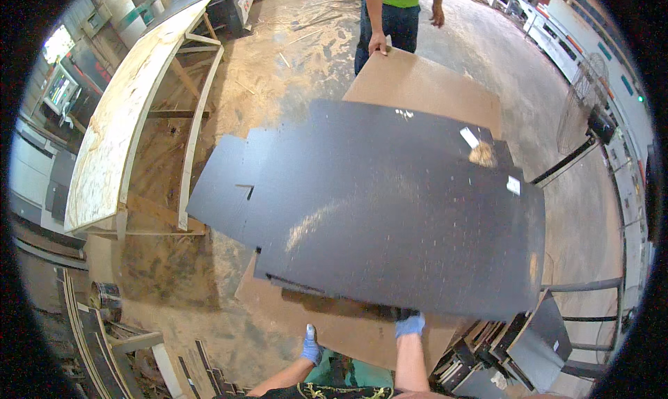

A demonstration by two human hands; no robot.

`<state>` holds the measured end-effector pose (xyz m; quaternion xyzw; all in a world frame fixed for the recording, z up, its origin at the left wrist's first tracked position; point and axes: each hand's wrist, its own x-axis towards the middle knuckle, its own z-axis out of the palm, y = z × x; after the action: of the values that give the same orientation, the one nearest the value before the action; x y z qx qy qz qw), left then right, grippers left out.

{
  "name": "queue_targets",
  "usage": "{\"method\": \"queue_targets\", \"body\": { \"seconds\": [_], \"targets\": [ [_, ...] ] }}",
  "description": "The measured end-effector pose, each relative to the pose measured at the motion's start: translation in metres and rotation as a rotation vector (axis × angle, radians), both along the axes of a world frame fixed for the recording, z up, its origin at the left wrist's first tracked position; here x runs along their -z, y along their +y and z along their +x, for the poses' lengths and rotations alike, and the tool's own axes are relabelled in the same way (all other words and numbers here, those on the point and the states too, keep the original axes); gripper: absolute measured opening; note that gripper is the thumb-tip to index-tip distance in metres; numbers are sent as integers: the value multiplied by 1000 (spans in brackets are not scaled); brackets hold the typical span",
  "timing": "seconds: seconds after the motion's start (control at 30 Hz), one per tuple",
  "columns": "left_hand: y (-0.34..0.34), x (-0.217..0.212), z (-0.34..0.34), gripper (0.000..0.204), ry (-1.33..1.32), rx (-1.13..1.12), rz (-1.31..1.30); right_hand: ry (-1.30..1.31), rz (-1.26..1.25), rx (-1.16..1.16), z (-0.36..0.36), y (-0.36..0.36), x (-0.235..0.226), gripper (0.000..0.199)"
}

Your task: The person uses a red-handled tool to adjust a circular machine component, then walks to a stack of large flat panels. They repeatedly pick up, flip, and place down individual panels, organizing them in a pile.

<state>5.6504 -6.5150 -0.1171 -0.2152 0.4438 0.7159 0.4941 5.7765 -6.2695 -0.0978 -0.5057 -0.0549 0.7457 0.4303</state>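
1. One thumb (310, 331) points up on my blue-gloved left hand (313, 349). This hand is at the near edge of the brown board (348, 335). My other fingers are out of sight, so I cannot tell how far open it is or if it grips.
2. My right hand (409, 325), blue-gloved too, is at the near edge of the dark boards (403, 218), over the brown one. Its fingertips are hidden, so I cannot tell how tight it is or what it has hold of. My hands are apart, maybe to keep my side level.
3. Scraps (480, 350) lean in a bunch to the right of my arm. On edge like that, they likely take less room.
4. The dark boards lie flat in front of me, in a messy pile with edges poking out. Flat is a good way to stop them sliding, I think.
5. A long bench (122, 120) is off to the left, with a pale top on wood legs.
6. Past the pile, another person's hand (378, 44) pinches the corner of a far brown board (417, 79). I cannot tell if it is the same sheet as mine.
7. A fan (583, 99) stands far right, maybe for cool air.
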Motion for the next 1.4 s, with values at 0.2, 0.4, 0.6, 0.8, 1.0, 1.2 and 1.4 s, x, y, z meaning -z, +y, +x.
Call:
{"method": "queue_targets", "body": {
  "seconds": [0.2, 0.4, 0.6, 0.8, 1.0, 1.2, 1.4],
  "targets": [
    [11, 17, 18, 83, -55, 63, -3, -10, -50, -215, -7, 112, 38, 29],
    [67, -20, -11, 83, 108, 56, 0, -91, -88, -246, -79, 204, -41, 24],
    [98, 21, -43, 81, 172, 236, -22, -223, 149, -147, 12, 127, 22, 10],
    [146, 1, -66, 81, 196, 199, 44, -977, 525, -605, 115, -75, -55, 27],
    [167, 18, -115, 84, 255, 259, -60, -1150, -338, -492, 237, -304, 14, 35],
    [120, 59, -24, 61, 664, 1306, -165, -1063, -979, 109, 335, -503, 34, 46],
    [63, 100, 107, 43, 485, 2009, -358, -919, -1228, 391, 335, -622, 66, 67]
  ]
}}
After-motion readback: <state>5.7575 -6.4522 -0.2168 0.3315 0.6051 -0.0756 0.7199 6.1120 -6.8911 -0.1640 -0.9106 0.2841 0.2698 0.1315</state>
